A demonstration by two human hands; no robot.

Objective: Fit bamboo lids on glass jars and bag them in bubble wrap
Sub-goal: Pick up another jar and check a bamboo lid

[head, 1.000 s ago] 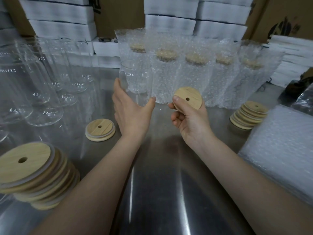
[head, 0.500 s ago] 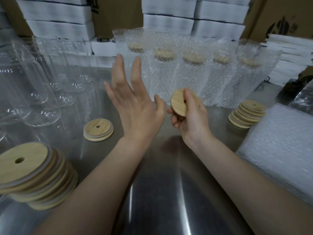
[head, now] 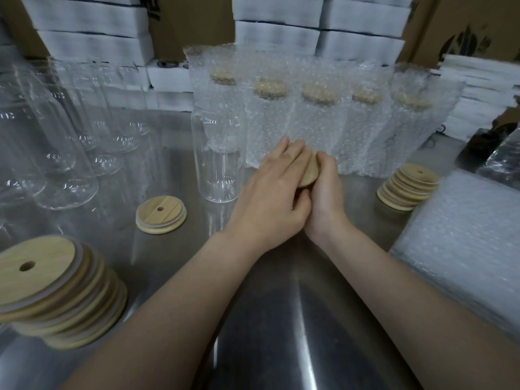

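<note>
Change: the left hand (head: 277,190), raised and spread half a second ago, has come down onto the bamboo lid (head: 309,171); the hands now touch.
Near-left lid stack (head: 47,288): a leaning pile of bamboo lids at the table's left edge.
Empty jars (head: 50,136): a cluster of clear glass, far left.
Loose lid (head: 161,211): flat on the steel table (head: 281,333).
Single jar (head: 218,153): upright and uncapped, just left of the hands.
Left hand: fingers straight, laid flat over the lid's face.
Bamboo lid: tilted on edge between both hands, above the table.
Right hand (head: 327,192): fingers curled round the lid's rim.
Wrapped jars (head: 309,116): a lidded row in bubble wrap, behind the hands.
Right lid stack (head: 408,187): a smaller pile.
Bubble-wrap bags (head: 464,249): piled far right.
</note>
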